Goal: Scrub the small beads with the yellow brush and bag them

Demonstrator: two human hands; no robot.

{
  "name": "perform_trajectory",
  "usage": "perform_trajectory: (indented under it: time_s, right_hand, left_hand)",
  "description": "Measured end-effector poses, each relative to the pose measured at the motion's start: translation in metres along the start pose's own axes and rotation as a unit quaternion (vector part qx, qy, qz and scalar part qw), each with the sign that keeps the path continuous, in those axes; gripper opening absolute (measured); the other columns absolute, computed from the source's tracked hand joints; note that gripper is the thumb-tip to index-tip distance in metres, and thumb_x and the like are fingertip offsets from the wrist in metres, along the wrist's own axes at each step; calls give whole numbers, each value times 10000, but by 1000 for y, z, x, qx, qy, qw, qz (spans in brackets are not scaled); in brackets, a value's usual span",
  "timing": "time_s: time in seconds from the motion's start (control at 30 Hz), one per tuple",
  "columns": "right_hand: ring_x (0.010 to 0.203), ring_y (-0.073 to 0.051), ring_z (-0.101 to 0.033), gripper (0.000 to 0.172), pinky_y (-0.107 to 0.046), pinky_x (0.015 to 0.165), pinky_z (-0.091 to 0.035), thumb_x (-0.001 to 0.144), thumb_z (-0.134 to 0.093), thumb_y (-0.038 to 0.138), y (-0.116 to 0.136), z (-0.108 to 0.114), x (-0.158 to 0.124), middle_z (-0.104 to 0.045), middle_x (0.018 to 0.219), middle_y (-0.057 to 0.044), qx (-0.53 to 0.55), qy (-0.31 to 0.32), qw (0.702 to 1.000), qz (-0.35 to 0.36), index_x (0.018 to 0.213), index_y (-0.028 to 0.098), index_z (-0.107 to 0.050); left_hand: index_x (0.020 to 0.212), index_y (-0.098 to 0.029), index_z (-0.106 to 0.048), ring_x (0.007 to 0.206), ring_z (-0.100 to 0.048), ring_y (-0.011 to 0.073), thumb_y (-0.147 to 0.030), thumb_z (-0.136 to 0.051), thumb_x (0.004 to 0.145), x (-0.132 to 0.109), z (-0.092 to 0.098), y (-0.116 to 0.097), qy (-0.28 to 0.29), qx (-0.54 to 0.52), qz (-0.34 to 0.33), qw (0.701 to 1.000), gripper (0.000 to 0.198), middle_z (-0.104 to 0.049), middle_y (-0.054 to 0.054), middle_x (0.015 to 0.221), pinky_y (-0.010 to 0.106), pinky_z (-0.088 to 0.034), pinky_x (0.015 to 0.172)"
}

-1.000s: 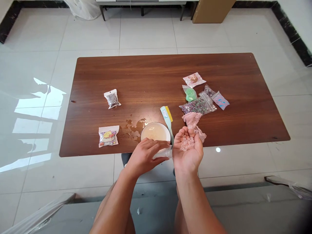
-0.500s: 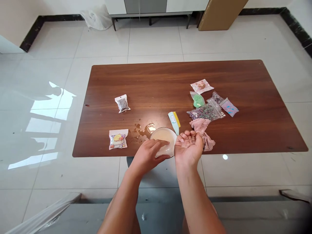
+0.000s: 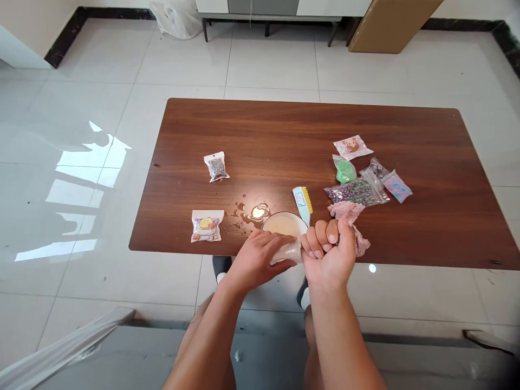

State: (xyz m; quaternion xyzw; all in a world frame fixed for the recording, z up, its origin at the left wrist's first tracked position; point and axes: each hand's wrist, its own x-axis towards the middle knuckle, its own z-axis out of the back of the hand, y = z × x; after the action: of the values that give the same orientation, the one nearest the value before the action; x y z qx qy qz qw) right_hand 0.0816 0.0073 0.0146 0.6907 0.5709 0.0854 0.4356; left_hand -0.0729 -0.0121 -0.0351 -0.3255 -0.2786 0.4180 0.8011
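At the table's near edge sits a white bowl (image 3: 280, 221) with a dark rim and cloudy liquid inside. My left hand (image 3: 260, 253) reaches over its near side, fingers curled round a translucent whitish thing (image 3: 291, 252), whose kind I cannot make out. Just right of the bowl, my right hand (image 3: 329, 252) is palm up with its fingers folded into a fist. The clear beads seen in that palm earlier are now hidden by the fingers. Behind it lie a pale blue brush (image 3: 301, 205) with yellow bristles and a crumpled pink cloth (image 3: 361, 241).
Spilled water (image 3: 247, 212) spreads left of the bowl. A cartoon packet (image 3: 207, 226) and a small packet (image 3: 216, 166) lie further left. At right are a bag of dark beads (image 3: 355, 190), a green-filled bag (image 3: 345, 170) and other packets on the brown table (image 3: 260, 124).
My right hand's fingers have folded over the clear beads that lay in its open palm. My left hand keeps its curled pose at the bowl. The view has shifted slightly.
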Motion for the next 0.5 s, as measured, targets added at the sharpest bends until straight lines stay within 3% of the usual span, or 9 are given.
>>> perform_trajectory:
  time_s: [0.1, 0.5]
  right_hand:
    - [336, -42, -247, 479, -191, 330, -235, 873, -723, 390, 3, -4, -4, -341, 442, 101, -26, -8, 1000, -10, 555, 209, -413]
    - [399, -70, -392, 462, -210, 401, -367, 869, -718, 436, 2, -3, -7, -398, 477, 82, -66, -40, 995, 63, 569, 211, -447]
  left_hand:
    - [1297, -248, -592, 1025, -706, 207, -379, -720, 937, 2, -1, -3, 5, -12, 6, 1000, 404, -765, 29, 1161, 366, -462, 904]
    - [1277, -239, -592, 1006, -714, 204, -328, -702, 937, 7, -6, -8, -8, -23, -10, 1000, 368, -772, 28, 1108, 378, -478, 919]
